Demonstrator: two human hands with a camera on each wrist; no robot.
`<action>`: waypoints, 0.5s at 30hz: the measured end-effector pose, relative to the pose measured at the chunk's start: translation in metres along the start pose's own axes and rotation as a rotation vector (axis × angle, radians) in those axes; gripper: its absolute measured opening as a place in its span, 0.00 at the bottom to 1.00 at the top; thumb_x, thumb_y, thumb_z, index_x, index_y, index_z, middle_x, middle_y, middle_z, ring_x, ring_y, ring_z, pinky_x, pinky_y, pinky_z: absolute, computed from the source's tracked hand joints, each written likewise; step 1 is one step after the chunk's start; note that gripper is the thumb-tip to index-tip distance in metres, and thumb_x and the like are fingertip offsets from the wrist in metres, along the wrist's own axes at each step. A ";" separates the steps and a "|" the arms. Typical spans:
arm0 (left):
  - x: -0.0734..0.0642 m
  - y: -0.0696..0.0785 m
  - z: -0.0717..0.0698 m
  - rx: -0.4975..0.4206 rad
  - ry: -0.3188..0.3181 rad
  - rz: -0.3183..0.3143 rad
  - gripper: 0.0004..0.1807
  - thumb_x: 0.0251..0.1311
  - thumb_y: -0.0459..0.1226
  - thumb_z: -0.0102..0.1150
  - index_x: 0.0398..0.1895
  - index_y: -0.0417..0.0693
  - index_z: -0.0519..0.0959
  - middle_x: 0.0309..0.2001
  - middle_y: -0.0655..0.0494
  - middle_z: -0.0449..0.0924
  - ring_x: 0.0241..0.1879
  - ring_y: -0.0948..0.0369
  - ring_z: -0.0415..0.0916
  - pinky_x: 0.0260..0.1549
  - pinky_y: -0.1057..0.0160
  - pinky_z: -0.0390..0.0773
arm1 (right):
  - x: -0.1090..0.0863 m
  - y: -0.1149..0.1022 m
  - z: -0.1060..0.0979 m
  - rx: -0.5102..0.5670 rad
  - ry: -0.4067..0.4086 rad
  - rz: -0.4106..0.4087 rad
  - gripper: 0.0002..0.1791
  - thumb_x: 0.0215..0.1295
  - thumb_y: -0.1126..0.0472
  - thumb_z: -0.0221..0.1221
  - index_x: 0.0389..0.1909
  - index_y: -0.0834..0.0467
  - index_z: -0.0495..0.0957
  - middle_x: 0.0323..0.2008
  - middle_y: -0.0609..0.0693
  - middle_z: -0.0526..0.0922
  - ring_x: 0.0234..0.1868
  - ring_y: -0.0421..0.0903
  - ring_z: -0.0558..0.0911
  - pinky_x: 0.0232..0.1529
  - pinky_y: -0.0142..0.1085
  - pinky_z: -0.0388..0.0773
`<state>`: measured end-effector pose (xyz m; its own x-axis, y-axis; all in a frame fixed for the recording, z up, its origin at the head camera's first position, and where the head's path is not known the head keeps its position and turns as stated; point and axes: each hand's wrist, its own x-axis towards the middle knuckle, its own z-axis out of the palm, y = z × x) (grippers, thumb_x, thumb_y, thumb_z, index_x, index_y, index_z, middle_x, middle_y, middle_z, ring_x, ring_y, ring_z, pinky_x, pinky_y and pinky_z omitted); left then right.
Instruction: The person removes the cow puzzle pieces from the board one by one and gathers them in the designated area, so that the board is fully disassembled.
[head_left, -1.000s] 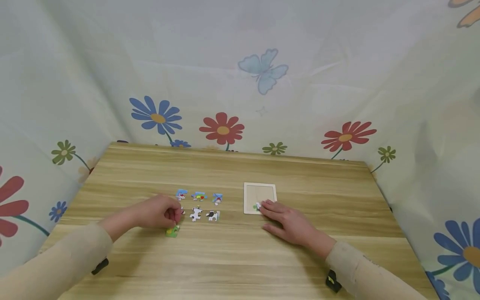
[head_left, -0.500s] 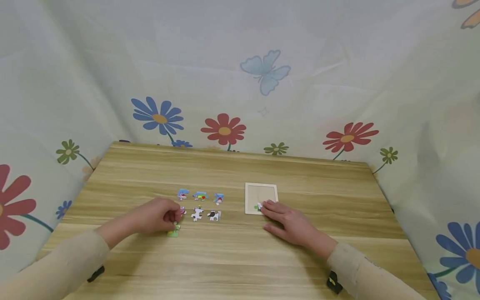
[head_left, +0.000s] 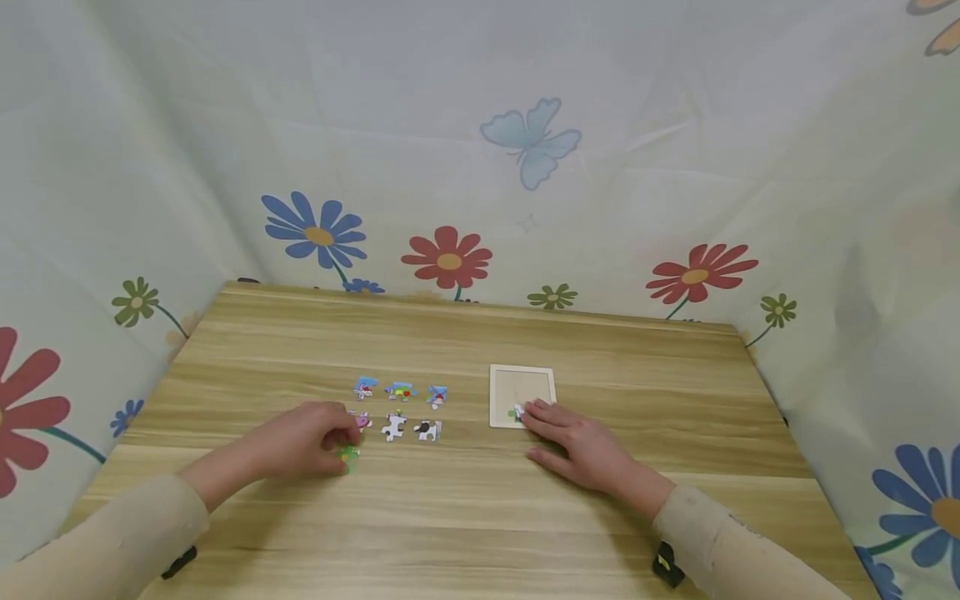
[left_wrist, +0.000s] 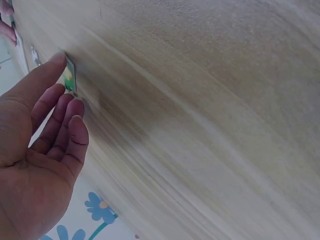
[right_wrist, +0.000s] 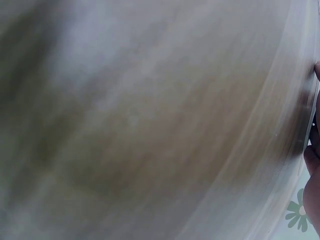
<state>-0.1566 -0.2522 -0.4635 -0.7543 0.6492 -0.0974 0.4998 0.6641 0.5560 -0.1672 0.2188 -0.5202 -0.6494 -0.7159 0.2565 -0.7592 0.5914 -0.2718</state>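
My left hand (head_left: 311,437) pinches a green and yellow jigsaw puzzle piece (head_left: 350,458) between thumb and fingers, low at the table. In the left wrist view the thumb lies on one edge of this piece (left_wrist: 69,77) and the fingertips at the other. Beside the hand, a pink and white piece (head_left: 362,421) is partly covered by the fingers. My right hand (head_left: 581,442) rests with its fingers extended over the lower right corner of a square wooden puzzle tray (head_left: 492,396). A green and white piece (head_left: 516,412) sits in the tray's lower part, partly hidden under those fingertips.
Right of the left hand lie two white and black pieces (head_left: 393,427), (head_left: 428,430). Behind them is a row of blue-topped pieces (head_left: 366,387), (head_left: 401,391), (head_left: 437,396). The wood-grain table (head_left: 480,525) ends at a flower-printed curtain (head_left: 600,208).
My left hand has shifted slightly left and toward me, its thumb and fingers now round the green piece's edges, which has turned a little. The pink piece shows more. The right hand stays put.
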 end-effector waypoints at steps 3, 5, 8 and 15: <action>-0.001 0.001 0.001 -0.002 0.000 0.008 0.16 0.51 0.35 0.84 0.40 0.53 0.86 0.36 0.65 0.79 0.35 0.66 0.75 0.36 0.66 0.79 | 0.000 0.000 0.001 -0.006 0.008 -0.007 0.33 0.72 0.48 0.69 0.71 0.59 0.78 0.73 0.56 0.76 0.74 0.56 0.75 0.71 0.53 0.73; -0.001 0.003 0.001 -0.002 -0.006 0.014 0.16 0.51 0.35 0.84 0.39 0.53 0.85 0.36 0.65 0.78 0.35 0.67 0.75 0.36 0.65 0.79 | 0.000 0.001 0.001 -0.009 0.010 -0.009 0.33 0.72 0.48 0.69 0.71 0.59 0.78 0.73 0.56 0.76 0.74 0.56 0.75 0.70 0.53 0.73; -0.002 0.003 0.001 0.001 -0.015 0.016 0.16 0.50 0.34 0.84 0.39 0.53 0.85 0.37 0.65 0.78 0.35 0.67 0.75 0.37 0.65 0.79 | 0.000 0.001 0.002 -0.006 0.000 -0.002 0.32 0.72 0.48 0.68 0.72 0.58 0.78 0.74 0.55 0.76 0.75 0.55 0.74 0.71 0.52 0.73; -0.003 0.001 0.001 0.001 -0.019 0.028 0.16 0.50 0.35 0.84 0.38 0.54 0.85 0.37 0.65 0.78 0.36 0.67 0.75 0.37 0.65 0.79 | -0.001 0.002 0.001 0.007 -0.001 -0.006 0.32 0.73 0.48 0.68 0.72 0.58 0.78 0.74 0.55 0.76 0.75 0.55 0.75 0.71 0.52 0.73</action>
<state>-0.1537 -0.2527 -0.4633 -0.7319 0.6743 -0.0978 0.5207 0.6461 0.5581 -0.1683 0.2199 -0.5222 -0.6445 -0.7198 0.2577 -0.7630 0.5842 -0.2766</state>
